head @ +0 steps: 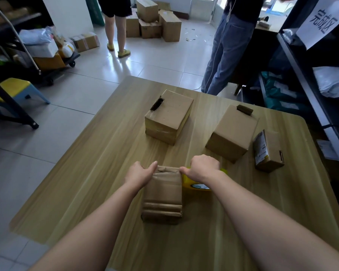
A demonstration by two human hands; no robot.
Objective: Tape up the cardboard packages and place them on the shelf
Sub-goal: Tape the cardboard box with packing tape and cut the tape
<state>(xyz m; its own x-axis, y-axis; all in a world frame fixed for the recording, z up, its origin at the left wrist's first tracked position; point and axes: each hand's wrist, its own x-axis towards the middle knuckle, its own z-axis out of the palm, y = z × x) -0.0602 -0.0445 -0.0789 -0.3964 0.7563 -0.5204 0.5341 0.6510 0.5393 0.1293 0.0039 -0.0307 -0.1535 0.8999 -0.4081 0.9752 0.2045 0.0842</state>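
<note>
**Head view: taping in progress.** We see 4 cardboard packages on the worktop (86,182) and none of them on the shelf (300,75) at the right, so we judge the task to be in its early part.

The near package (161,194) lies at the near middle of the worktop, between the 2 hands. The left hand (140,173) grips its far left corner, with the thumb laid along the far top edge. The right hand (203,167) is curled round the yellow tape roll (194,185), which sits just beside the package's right side. A glossy tape strip (165,174) crosses the far end of the top face from one hand to the other; we judge it to be in the course of being laid and not yet cut. The creased near end shows no tape that we can make out.

The long axis of the near package runs near to far, with the creased end toward the person and the taped end toward the far edge of the worktop.

Of the other 3:
- The far left package (168,116) carries a shiny band round its near end and a dark tab at its far left edge.
- The middle right package (232,132) has a dark tab at its far edge.
- The small labelled package (268,151) lies nearest the shelf.

Whether these 3 are fully sealed we cannot tell, and all 4 are yet to be shelved
</note>
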